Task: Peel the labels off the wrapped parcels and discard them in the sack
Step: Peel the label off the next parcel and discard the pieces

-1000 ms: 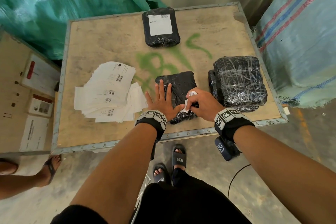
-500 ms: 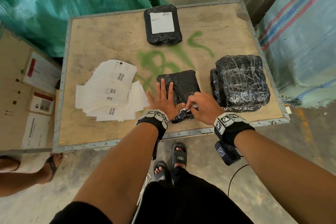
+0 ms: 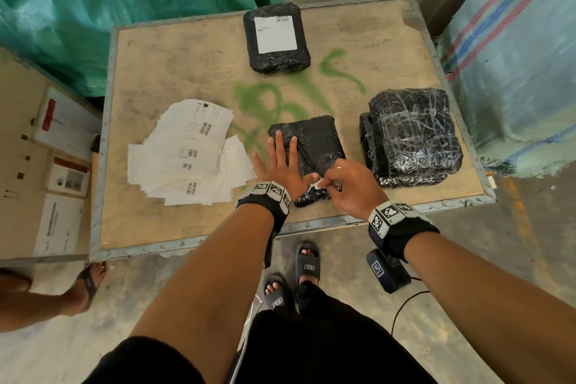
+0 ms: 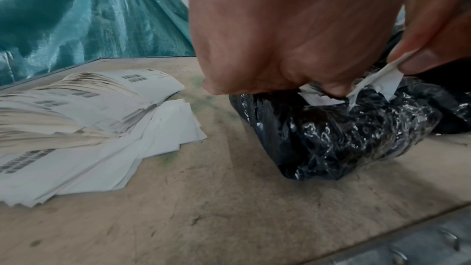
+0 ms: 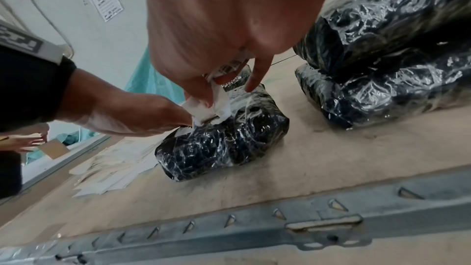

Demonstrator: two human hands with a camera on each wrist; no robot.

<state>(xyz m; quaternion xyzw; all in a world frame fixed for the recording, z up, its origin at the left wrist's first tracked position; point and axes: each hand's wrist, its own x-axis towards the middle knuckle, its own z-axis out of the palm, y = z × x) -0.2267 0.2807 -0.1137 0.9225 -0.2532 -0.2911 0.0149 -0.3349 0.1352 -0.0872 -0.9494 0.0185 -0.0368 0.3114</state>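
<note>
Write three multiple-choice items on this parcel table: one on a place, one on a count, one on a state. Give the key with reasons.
1. Where does the pile of loose labels lie, seen from the head view?
A. left of the near parcel
B. on top of the stacked parcels
C. on the floor

2. How many parcels still show a full white label on top?
A. none
B. one
C. three

3. What is the right hand doing?
A. resting flat on the table
B. pinching a torn white label
C. holding a knife

Key: 1 A, the pile sits on the table left of the near parcel. 2 B, only the far parcel carries one. 3 B, its fingers pinch the torn label while the left hand presses flat on the parcel.
</note>
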